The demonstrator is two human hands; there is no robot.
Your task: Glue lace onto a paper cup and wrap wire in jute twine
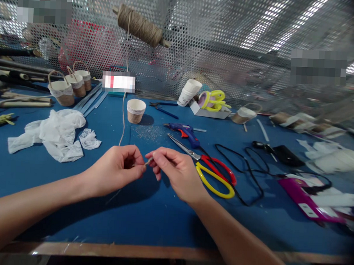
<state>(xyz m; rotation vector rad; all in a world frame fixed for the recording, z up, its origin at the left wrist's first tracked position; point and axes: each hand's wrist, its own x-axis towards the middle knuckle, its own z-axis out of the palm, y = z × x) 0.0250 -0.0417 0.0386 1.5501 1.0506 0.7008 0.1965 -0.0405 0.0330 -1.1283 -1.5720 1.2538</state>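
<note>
My left hand [116,171] and my right hand [178,173] meet above the front middle of the table, fingertips pinched close together. Between them runs a short stretch of thin brown twine [148,161], gripped by both. A longer strand [124,118] drops from the twine spool [140,27] on the mesh down to behind my left hand. Beyond the hands stands a small paper cup [135,112] wrapped in brown twine, with a white lace band near its rim. Right of my right hand lie scissors [216,175] with red and yellow handles.
A blue glue gun [188,133] lies behind the scissors, its black cord looping right toward a purple power strip [301,196]. White lace [55,133] is heaped at left, near several handled cups [63,93]. Pliers [166,108] and stacked paper cups [189,93] sit at the back.
</note>
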